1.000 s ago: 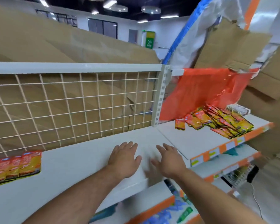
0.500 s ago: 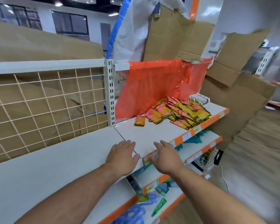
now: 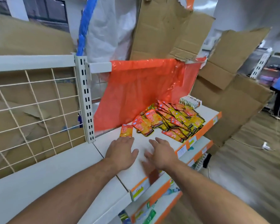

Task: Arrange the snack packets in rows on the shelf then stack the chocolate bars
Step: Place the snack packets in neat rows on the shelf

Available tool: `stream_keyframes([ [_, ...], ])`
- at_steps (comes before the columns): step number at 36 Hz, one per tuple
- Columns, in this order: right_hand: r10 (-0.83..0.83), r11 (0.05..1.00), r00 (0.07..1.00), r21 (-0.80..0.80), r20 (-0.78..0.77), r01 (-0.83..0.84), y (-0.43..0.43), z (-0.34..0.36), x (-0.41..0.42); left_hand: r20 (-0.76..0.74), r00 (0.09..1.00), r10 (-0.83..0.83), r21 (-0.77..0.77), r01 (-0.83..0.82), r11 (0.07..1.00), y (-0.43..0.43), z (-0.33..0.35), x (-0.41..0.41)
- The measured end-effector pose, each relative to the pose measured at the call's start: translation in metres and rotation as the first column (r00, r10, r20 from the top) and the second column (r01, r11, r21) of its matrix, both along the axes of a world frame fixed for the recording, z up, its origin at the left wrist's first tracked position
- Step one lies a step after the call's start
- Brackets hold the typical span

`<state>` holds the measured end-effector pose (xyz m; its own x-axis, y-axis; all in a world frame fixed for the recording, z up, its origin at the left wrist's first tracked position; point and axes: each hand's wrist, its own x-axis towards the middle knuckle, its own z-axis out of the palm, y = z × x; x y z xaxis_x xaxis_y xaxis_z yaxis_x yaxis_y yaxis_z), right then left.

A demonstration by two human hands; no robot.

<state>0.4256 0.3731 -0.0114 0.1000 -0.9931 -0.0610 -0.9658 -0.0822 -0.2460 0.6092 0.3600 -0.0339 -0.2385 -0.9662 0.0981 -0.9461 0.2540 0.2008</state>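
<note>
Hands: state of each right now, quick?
Left hand: open, holding nothing, fingertips by the lone snack packet.
Right hand: open, holding nothing, above the shelf.

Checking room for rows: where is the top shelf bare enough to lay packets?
Bare: the shelf between lone packet, pile and front edge; also the long stretch before the wire grid. Crowded: the right end, pile beside the box.

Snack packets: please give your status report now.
Open and empty: left hand, right hand, over shelf. Heaped, not in rows: snack packets; one packet apart. Nothing blocks them.
</note>
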Motion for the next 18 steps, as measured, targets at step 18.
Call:
stream_keyframes([
  [18,0.128,0.991,0.982,-0.05,0.142,-0.122,-0.126,-0.032,-0.014,-0.258,0.858,0.444,0.237,-0.39,0.89,-0.096,-0.028,-0.016],
])
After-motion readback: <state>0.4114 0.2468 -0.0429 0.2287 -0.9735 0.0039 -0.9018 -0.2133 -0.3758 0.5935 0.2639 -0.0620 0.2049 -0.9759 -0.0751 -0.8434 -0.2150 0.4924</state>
